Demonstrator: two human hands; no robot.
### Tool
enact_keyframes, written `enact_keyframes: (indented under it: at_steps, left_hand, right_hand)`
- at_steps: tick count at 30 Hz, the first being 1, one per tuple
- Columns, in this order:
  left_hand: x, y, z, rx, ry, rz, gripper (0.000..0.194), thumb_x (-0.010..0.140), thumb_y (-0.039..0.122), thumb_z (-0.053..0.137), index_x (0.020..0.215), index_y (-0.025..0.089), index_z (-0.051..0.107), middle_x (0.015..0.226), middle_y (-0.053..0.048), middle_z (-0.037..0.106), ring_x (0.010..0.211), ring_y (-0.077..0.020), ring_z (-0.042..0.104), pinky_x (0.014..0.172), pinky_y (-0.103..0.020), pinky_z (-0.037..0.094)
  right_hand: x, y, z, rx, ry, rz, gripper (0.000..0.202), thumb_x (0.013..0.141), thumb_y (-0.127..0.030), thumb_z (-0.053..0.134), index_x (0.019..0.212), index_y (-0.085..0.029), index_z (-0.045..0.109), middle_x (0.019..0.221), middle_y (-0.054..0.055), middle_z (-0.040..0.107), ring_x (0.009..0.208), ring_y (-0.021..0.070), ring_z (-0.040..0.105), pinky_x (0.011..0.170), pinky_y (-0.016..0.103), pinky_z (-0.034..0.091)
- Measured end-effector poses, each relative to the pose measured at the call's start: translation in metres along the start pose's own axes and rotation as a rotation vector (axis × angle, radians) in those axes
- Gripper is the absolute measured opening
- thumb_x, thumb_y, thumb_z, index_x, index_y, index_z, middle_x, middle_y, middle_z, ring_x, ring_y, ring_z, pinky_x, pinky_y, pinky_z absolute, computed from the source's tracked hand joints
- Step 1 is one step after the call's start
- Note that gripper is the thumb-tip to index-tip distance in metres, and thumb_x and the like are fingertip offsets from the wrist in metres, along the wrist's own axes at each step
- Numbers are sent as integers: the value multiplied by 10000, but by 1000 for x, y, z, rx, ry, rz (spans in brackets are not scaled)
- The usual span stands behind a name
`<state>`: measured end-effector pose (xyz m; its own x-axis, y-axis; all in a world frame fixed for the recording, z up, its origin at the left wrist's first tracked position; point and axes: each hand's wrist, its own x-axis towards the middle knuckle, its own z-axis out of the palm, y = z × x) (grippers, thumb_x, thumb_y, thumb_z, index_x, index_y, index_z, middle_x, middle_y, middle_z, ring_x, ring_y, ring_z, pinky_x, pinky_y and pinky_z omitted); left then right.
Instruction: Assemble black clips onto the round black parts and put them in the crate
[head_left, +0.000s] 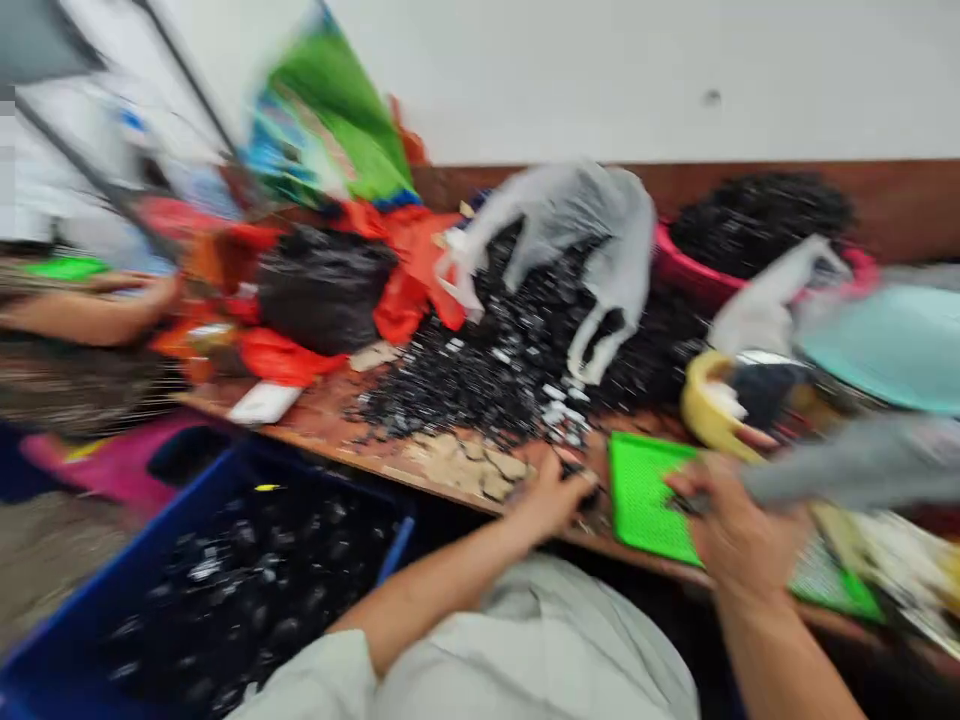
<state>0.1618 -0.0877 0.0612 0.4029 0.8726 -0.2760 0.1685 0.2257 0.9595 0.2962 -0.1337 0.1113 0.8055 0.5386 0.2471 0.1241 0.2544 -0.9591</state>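
Note:
My left hand (551,497) is at the table's front edge, its fingers curled around a small black piece (589,482). Right of it, over a bright green perforated tray (649,490), my right hand (742,520) is closed, with a small dark thing (684,503) at its fingertips. Motion blur hides what that thing is. A wide heap of small black pieces (457,390) covers the table behind my left hand, with several white pieces (564,412) at its front. A long grey shape (862,462), perhaps a sleeve, lies behind my right hand.
A blue crate (142,545) of black parts stands below the table at left. Grey plastic bags (600,200), a black bag (322,290), a pink basin (701,275) of black pieces and a yellow ring-shaped object (705,400) crowd the tabletop. Another person's arm (97,315) shows at far left.

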Motion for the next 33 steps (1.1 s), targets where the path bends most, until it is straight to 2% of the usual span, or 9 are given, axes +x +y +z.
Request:
enact_keyframes:
  at_steps: [1, 2, 4, 6, 10, 15, 21, 27, 33]
  left_hand:
    - [7, -1, 1, -26, -52, -24, 257, 748, 355, 633, 901, 223, 474, 754, 34, 574, 545, -101, 523, 462, -211, 414]
    - [14, -4, 2, -48, -103, -46, 270, 768, 384, 617, 916, 228, 455, 731, 43, 564, 476, -84, 490, 405, -194, 364]
    - [27, -11, 5, -85, -197, -74, 310, 766, 411, 625, 922, 231, 427, 694, 52, 561, 406, -79, 472, 340, -177, 292]
    - [33, -16, 6, -122, -242, -75, 339, 752, 427, 642, 919, 223, 429, 670, 52, 562, 380, -82, 482, 315, -173, 278]
    - [31, -17, 3, -179, -247, -50, 359, 727, 409, 682, 922, 204, 460, 669, 44, 573, 369, -86, 504, 295, -171, 300]
    - [30, -16, 1, -201, -245, -44, 357, 731, 407, 695, 925, 214, 466, 650, 52, 563, 373, -91, 506, 301, -174, 324]
    - [32, -20, 0, -182, -243, -31, 350, 753, 432, 681, 942, 228, 468, 673, 60, 556, 379, -89, 518, 310, -175, 348]
    - [34, -21, -1, -232, -285, -80, 363, 747, 422, 685, 943, 229, 448, 643, 66, 564, 384, -94, 530, 297, -160, 339]
    - [37, -22, -5, -295, -345, -105, 387, 750, 464, 684, 943, 224, 449, 665, 59, 578, 386, -87, 535, 294, -152, 325]
  right_hand:
    - [-3, 0, -11, 75, -11, -2, 322, 735, -438, 759, 954, -264, 600, 620, -36, 530, 470, 129, 530, 513, 325, 514]
    - [-5, 1, -14, 137, -55, 6, 297, 753, -436, 729, 940, -261, 579, 579, -58, 489, 449, 124, 513, 509, 327, 514]
    - [-6, 6, -7, 207, -137, 6, 272, 792, -450, 662, 940, -247, 558, 556, -65, 466, 454, 121, 511, 505, 312, 511]
    - [-6, 13, 6, 239, -176, 5, 334, 810, -437, 643, 1066, -259, 523, 560, -77, 461, 453, 115, 499, 507, 299, 517]
    - [-11, 22, 23, 218, -213, 12, 378, 830, -443, 633, 1141, -267, 510, 569, -78, 460, 452, 114, 486, 531, 309, 528]
    - [-10, 22, 24, 224, -195, 43, 465, 815, -446, 655, 1202, -261, 475, 564, -90, 464, 448, 115, 500, 511, 292, 508]
    - [-7, 21, 29, 252, -184, 55, 463, 811, -399, 675, 1203, -253, 477, 559, -99, 478, 450, 96, 509, 502, 256, 499]
    - [-7, 18, 32, 368, -190, 80, 464, 816, -363, 681, 1218, -259, 475, 568, -102, 506, 465, 90, 516, 513, 247, 510]
    - [-7, 19, 34, 374, -174, 99, 425, 821, -341, 684, 1186, -244, 489, 572, -97, 516, 471, 93, 526, 515, 250, 505]
